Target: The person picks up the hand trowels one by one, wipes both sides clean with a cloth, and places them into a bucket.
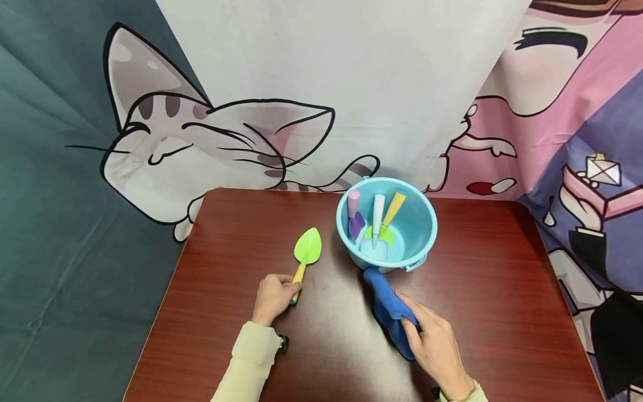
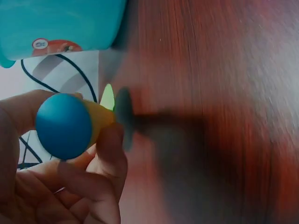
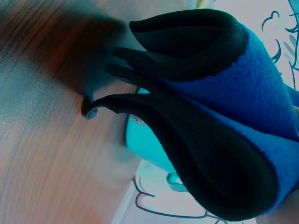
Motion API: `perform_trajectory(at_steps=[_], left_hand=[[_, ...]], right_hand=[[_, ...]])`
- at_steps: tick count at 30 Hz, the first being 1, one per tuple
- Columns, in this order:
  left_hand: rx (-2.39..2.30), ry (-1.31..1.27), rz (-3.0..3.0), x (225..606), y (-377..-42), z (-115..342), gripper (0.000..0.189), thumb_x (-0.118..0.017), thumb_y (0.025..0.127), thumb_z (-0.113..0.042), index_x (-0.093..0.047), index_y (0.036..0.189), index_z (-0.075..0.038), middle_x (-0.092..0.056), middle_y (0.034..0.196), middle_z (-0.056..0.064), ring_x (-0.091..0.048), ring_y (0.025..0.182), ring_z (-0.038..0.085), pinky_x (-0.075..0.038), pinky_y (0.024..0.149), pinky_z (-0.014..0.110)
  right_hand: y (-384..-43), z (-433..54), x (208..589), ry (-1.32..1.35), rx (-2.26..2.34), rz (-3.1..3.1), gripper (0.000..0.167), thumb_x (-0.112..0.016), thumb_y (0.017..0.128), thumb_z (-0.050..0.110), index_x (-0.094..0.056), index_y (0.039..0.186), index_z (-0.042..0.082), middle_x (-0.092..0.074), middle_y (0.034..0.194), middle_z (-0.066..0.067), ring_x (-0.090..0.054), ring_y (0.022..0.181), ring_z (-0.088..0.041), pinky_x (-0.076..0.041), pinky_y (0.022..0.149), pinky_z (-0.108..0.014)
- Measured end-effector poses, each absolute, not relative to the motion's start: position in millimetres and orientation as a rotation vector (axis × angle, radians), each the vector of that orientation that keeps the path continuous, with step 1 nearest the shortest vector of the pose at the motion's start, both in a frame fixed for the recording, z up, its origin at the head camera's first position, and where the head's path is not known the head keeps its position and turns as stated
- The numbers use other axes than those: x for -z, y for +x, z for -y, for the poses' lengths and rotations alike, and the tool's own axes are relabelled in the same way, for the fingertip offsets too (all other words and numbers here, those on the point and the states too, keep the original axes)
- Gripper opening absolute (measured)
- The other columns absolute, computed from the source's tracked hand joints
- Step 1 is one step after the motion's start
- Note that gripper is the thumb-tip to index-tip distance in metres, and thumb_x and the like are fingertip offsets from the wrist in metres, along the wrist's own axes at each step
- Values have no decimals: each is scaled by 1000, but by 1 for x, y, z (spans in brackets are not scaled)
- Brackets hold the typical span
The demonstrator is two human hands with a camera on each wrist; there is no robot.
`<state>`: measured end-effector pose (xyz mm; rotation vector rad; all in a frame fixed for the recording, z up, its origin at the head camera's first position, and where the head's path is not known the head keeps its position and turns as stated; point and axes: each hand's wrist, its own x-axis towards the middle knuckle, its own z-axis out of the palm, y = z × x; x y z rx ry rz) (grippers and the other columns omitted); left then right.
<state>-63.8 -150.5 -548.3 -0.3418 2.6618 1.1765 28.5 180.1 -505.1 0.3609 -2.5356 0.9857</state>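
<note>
My left hand [image 1: 273, 296] grips the yellow handle of a toy trowel [image 1: 308, 245], its green blade pointing away from me. In the left wrist view the blue round end of the trowel handle [image 2: 63, 126] faces the camera, and the trowel's shadow falls on the tabletop. A folded blue cloth [image 1: 389, 312] is pinched by my right hand [image 1: 436, 338], just in front of the bucket. Seen by the right wrist camera, the cloth [image 3: 268, 88] hangs in thick folds with dark edges, and the right fingers are mostly hidden there.
A light blue bucket [image 1: 424, 237] stands at the table's back edge, its handle lowered at the front. Inside lean a purple toy tool [image 1: 356, 224] with a pink handle, a pale blue shovel [image 1: 377, 251] and a yellow-handled tool [image 1: 394, 207]. A printed curtain [image 1: 351, 67] hangs behind the table.
</note>
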Motion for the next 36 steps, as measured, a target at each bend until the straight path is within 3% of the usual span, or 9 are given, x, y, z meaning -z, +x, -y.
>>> perform_trajectory(at_steps=[7,13,19,24,27,36], left_hand=[[-1156,-231,-2700,533,-55,170,17,-75,82,-18,-80,96,-11,-69,71,-6,-58,56,10,-46,54,30],[-1063,70,-2691,520,-51,182,13,-76,79,-13,-79,92,-10,-65,69,-8,-54,54,7,-44,52,26],[-976,381,-2630,510,-47,181,11,-74,76,-13,-78,86,-15,-58,66,-12,-48,54,3,-39,52,21],[-960,547,-2545,507,-43,171,14,-73,74,-13,-79,86,-17,-60,72,-15,-51,58,0,-43,54,21],[-960,622,-2526,507,-41,163,14,-74,75,-14,-80,88,-17,-62,76,-16,-52,61,0,-45,56,21],[-981,727,-2511,503,-42,138,13,-74,75,-15,-79,86,-20,-59,70,-19,-46,59,-1,-39,52,18]], right_hand=[[27,-180,505,379,-1033,2530,52,-70,81,-3,-68,131,14,-71,120,-4,-68,108,-17,-37,96,-7],[26,-179,504,422,-1042,2456,54,-67,79,-3,-69,131,14,-72,119,-3,-66,110,-10,-38,96,-7],[24,-170,501,482,-1098,2379,53,-64,78,-4,-68,130,9,-71,120,-6,-66,112,-12,-38,99,-10],[21,-160,499,541,-1110,2308,35,-58,96,12,-68,128,3,-71,121,-9,-67,111,-18,-39,102,-14],[20,-153,498,577,-1114,2269,36,-51,105,24,-68,126,1,-70,121,-12,-68,109,-23,-39,104,-17],[18,-132,495,697,-1099,2256,39,-47,107,26,-67,127,-1,-68,125,-14,-67,111,-29,-39,108,-22]])
